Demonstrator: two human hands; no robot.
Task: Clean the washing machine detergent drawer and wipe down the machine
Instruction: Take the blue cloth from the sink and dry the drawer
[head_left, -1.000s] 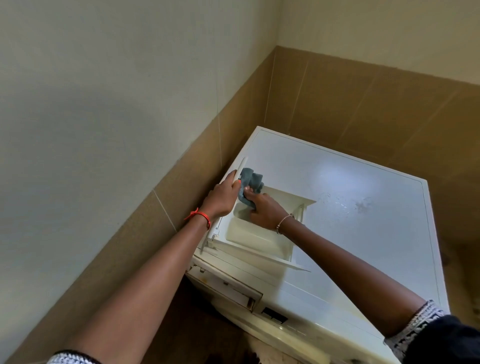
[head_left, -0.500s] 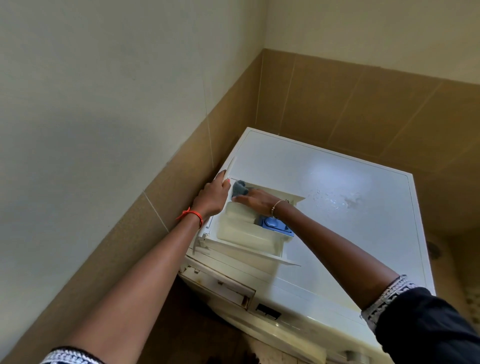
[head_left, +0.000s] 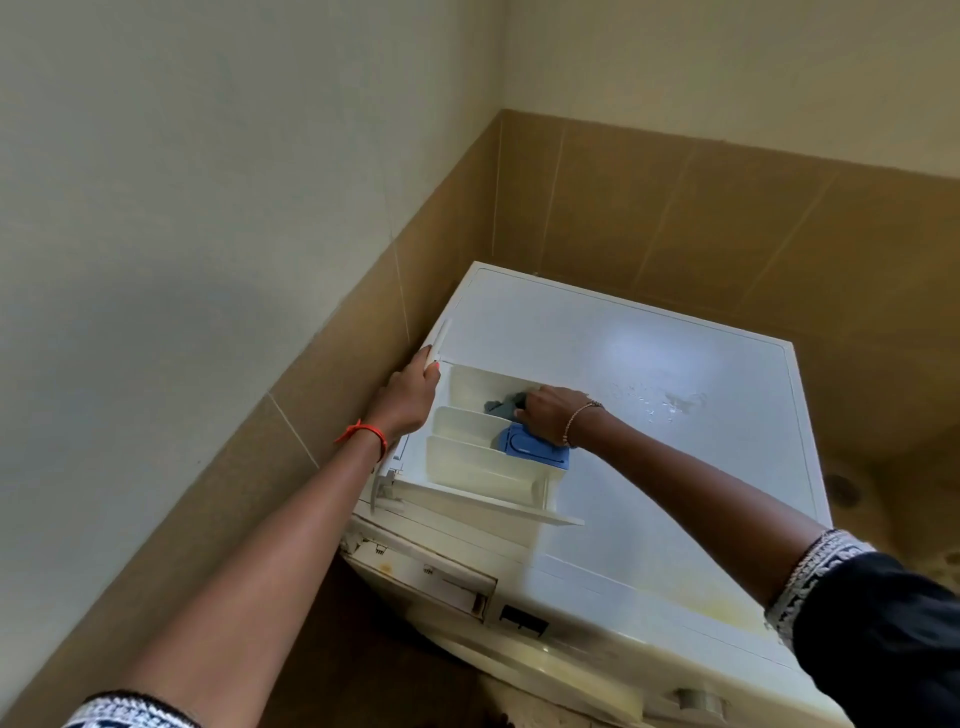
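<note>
Right hand (head_left: 553, 413) grip: fingers curled tight on a crumpled grey-blue cloth (head_left: 500, 407), which is pressed into the far compartment of the white plastic detergent drawer (head_left: 467, 470). Left hand (head_left: 408, 397) grip: wrapped over the drawer's left wall near its far corner. The drawer lies flat on the top surface of the white washing machine (head_left: 649, 358), at the machine's front-left. A blue plastic insert (head_left: 535, 448) sits in the drawer, just beside the right hand. An open drawer slot (head_left: 431, 574) shows on the machine's front. Water droplets (head_left: 657, 402) sit mid-top on the machine.
</note>
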